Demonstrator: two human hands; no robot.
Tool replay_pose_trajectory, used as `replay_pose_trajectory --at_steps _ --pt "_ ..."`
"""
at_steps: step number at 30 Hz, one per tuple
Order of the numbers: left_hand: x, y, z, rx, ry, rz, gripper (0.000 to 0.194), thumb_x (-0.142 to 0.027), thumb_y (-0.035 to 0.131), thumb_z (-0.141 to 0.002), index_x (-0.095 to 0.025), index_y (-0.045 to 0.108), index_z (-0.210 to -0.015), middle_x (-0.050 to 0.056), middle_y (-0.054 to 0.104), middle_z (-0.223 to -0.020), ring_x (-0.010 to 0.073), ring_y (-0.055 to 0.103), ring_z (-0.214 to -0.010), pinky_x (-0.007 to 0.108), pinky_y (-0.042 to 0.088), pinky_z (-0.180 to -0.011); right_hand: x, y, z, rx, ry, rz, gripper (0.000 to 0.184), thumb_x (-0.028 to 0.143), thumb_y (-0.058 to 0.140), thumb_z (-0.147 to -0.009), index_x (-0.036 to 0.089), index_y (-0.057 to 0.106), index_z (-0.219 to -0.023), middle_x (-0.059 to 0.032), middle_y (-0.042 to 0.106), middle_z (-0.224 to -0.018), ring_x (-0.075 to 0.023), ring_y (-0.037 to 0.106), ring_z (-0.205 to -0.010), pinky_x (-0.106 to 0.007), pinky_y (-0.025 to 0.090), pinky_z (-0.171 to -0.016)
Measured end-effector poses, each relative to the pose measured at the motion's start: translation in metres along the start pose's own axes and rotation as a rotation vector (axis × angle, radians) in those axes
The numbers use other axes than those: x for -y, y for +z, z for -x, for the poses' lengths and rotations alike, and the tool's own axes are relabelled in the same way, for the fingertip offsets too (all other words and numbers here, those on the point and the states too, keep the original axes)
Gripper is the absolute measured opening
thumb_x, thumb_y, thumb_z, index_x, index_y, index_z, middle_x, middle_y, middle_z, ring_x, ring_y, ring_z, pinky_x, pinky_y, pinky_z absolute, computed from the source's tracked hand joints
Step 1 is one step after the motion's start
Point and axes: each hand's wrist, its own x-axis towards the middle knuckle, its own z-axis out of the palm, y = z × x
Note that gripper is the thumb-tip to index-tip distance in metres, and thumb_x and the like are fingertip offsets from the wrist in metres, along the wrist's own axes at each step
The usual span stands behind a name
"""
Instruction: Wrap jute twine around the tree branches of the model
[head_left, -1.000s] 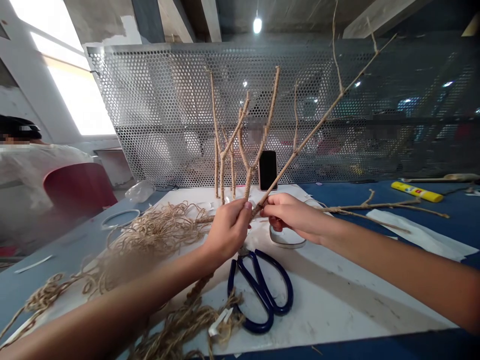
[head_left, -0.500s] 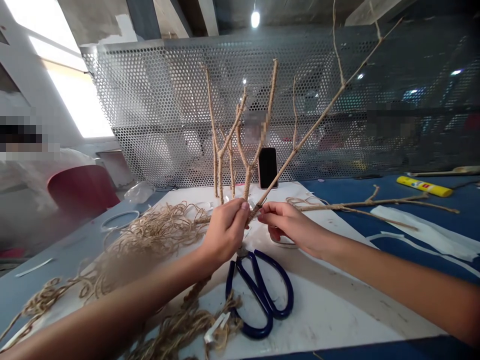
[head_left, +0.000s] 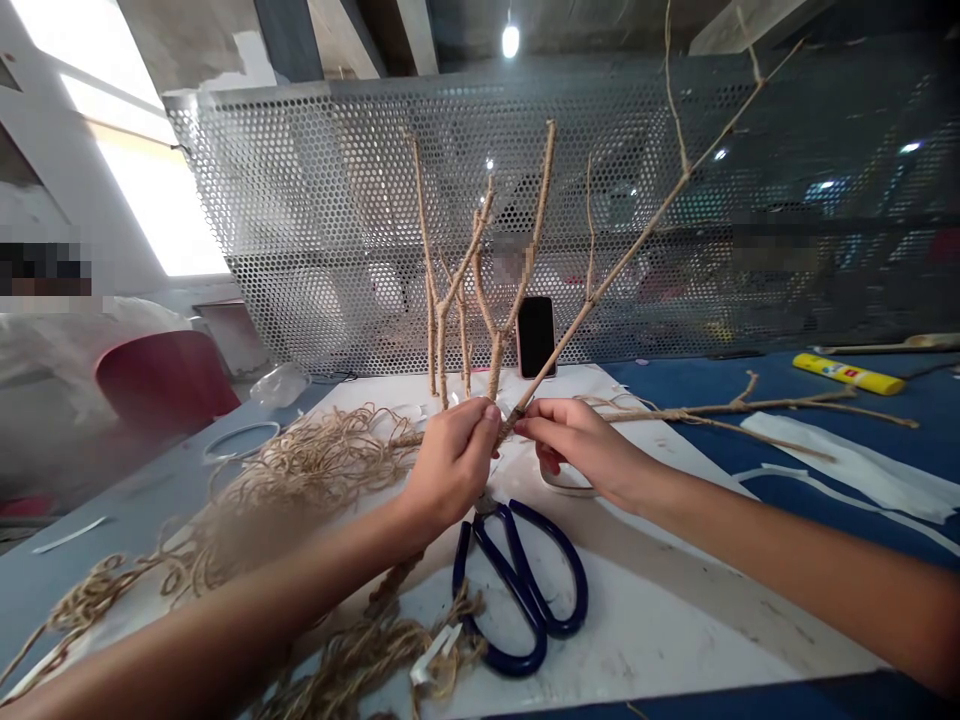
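My left hand is closed around the lower end of a long bare branch, which slants up to the right and forks into thin twigs. Close beside it, my right hand pinches at the dark wrapped spot on that branch; what its fingertips hold is too small to make out. Behind my hands stand twine-wrapped branches, upright and forked. Scissors with dark blue handles lie below my hands, their blades mostly hidden. A loose heap of jute twine spreads on the left.
On the white board in front lies more twine. A phone leans against the perforated metal screen. To the right are another branch, a yellow tube and a white sheet. A red chair stands left.
My right hand has shifted slightly, its fingertips now nearer together against the branch. My left hand, the branches and the scissors look the same.
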Motion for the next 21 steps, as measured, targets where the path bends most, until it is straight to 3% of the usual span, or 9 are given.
replay_pose_trajectory --at_steps 9,15,21 --pt "0.0 -0.001 0.0 -0.007 -0.008 0.087 0.034 -0.024 0.032 -0.089 -0.018 0.037 -0.056 -0.003 0.042 -0.054 0.0105 0.042 -0.053 0.023 0.032 -0.054 -0.006 0.003 -0.003 0.017 -0.031 -0.045 0.015 0.029 0.052 -0.078 0.015 0.056 -0.073 0.0042 0.045 -0.053 -0.0082 0.038 -0.046 -0.022 0.03 -0.046" --pt "0.0 -0.001 0.001 -0.013 0.008 0.08 0.034 -0.024 0.032 -0.089 -0.018 0.036 -0.056 -0.003 0.04 -0.054 0.0101 0.039 -0.053 0.023 0.03 -0.053 -0.01 0.003 -0.007 -0.044 -0.059 0.043 0.017 0.03 0.05 -0.078 0.017 0.051 -0.067 0.0048 0.042 -0.047 -0.0094 0.039 -0.045 -0.023 0.03 -0.046" --pt "0.002 -0.001 0.0 -0.002 -0.01 0.118 0.032 -0.021 0.031 -0.088 -0.018 0.036 -0.056 -0.003 0.04 -0.053 0.0105 0.04 -0.053 0.023 0.031 -0.053 -0.014 0.006 -0.011 -0.023 0.001 0.006 0.017 0.029 0.045 -0.079 0.017 0.049 -0.067 0.0047 0.04 -0.05 -0.0089 0.038 -0.044 -0.022 0.031 -0.044"
